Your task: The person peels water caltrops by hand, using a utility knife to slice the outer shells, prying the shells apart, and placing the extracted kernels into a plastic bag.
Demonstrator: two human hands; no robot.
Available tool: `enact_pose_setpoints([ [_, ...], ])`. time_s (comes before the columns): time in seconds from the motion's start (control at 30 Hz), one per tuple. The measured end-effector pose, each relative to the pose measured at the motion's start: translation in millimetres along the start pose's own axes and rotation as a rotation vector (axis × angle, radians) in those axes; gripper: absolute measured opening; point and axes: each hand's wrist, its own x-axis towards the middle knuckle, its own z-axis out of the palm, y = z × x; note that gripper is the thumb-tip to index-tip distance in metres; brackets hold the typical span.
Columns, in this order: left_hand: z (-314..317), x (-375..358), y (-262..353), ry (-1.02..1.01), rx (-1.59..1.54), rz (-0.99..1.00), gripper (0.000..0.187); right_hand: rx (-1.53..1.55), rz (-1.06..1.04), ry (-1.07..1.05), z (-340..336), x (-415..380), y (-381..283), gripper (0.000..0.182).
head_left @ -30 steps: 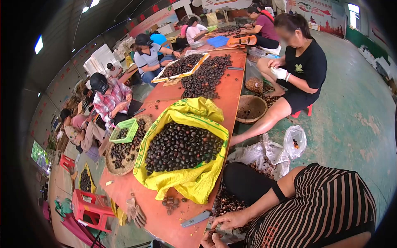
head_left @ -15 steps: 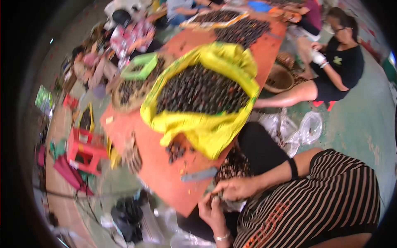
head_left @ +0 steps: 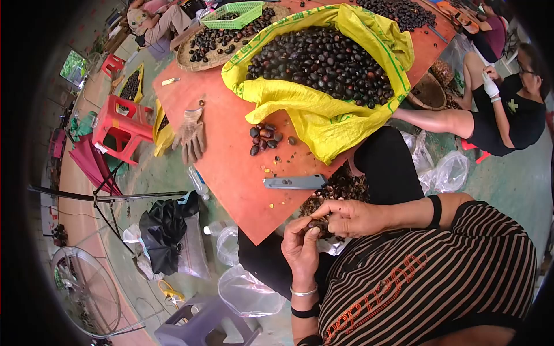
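In the head view, my left hand, with a bracelet at the wrist, and my right hand meet over my lap. Both are closed, thumbs and fingertips pinching a small dark nut, mostly covered by the fingers. Just beyond them lies a heap of brown shell scraps. A grey utility knife rests at the edge of the orange tabletop. Past the knife sits a small cluster of dark nuts. Behind it, a yellow sack stands open, full of similar nuts.
A stained work glove lies on the table's left side. Behind it are a woven tray and a green basket. Red stools, a purple stool and plastic bags are on the floor. A co-worker sits at right.
The view has tilted downward, so the table and sack appear higher, and it is sharper. My hands stay together, pinching the same small item. The purple stool has come into view.
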Motion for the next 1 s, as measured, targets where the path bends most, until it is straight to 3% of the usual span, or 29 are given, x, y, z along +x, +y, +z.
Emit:
enact_pose_setpoints([
  [0.07,-1.0,-1.8,0.8,-0.019,0.024,0.016,0.020,0.196,0.134,-0.036,-7.0,1.1,-0.8,0.033],
  [0.17,-0.8,-1.7,5.4,-0.004,-0.041,-0.056,0.020,0.044,0.144,-0.025,-11.3,4.0,-6.0,0.032],
  [0.23,-5.0,5.4,7.5,0.044,0.011,-0.093,0.019,-0.484,-0.285,0.133,-19.9,23.5,3.5,0.031],
  [0.27,-13.6,11.2,4.6,0.036,0.151,-0.082,0.018,-0.594,-0.154,0.170,-27.8,24.9,-3.7,0.033],
  [0.4,-28.2,38.8,10.5,0.125,0.534,0.082,0.020,-0.965,-0.166,0.252,-36.2,60.9,-26.8,0.036],
  [0.47,-43.5,52.8,6.9,0.059,1.062,0.395,0.023,-1.301,-0.301,0.328,-43.9,81.9,-13.4,0.038],
  [0.57,-48.5,57.7,7.6,0.121,1.249,0.335,0.023,-1.465,-0.340,0.273,-42.9,93.6,-3.3,0.036],
  [0.73,-60.2,60.4,1.8,0.189,1.205,0.345,0.020,-1.351,-0.241,0.199,-41.8,89.4,-12.0,0.031],
  [0.8,-63.7,61.2,2.0,0.187,1.165,0.339,0.020,-1.145,-0.229,0.042,-43.6,82.2,-19.0,0.033],
  [0.9,-65.3,63.9,1.6,0.154,1.161,0.378,0.023,-0.995,-0.195,0.009,-42.0,73.5,-9.4,0.031],
  [1.0,-66.1,64.6,1.0,0.159,1.153,0.336,0.023,-1.024,-0.279,-0.018,-41.6,76.9,-4.7,0.030],
])
